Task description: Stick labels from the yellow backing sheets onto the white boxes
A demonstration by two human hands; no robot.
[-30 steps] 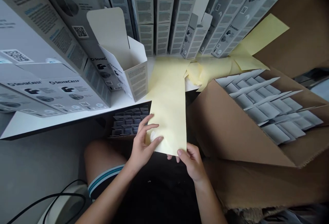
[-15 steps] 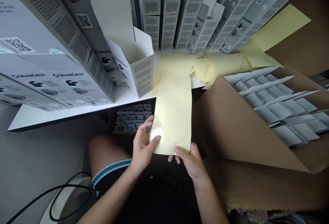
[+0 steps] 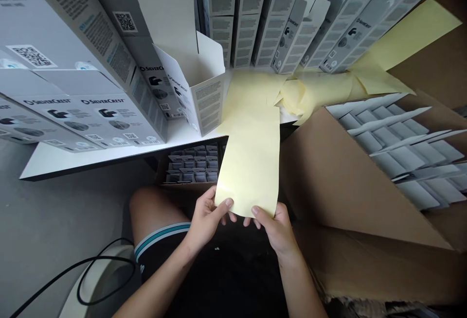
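A long pale yellow paper strip (image 3: 251,162) hangs from the white table's edge (image 3: 109,155) down toward my lap. My left hand (image 3: 206,220) pinches its near left corner, thumb on top, fingers curled beneath. My right hand (image 3: 275,228) pinches the near right corner the same way. The strip's far end lies on the table among more yellow sheets (image 3: 314,89). An open white product box (image 3: 197,89) with its lid flap up stands just left of the strip.
Stacks of grey printed boxes (image 3: 83,109) fill the left and back of the table. A large brown carton (image 3: 365,177) with white packets stands at my right. A smaller box of packets (image 3: 191,165) sits under the table. A black cable (image 3: 91,279) loops at lower left.
My left hand slid from the strip's side edge down to its near corner. The strip was drawn closer toward me, and the view shifted slightly.
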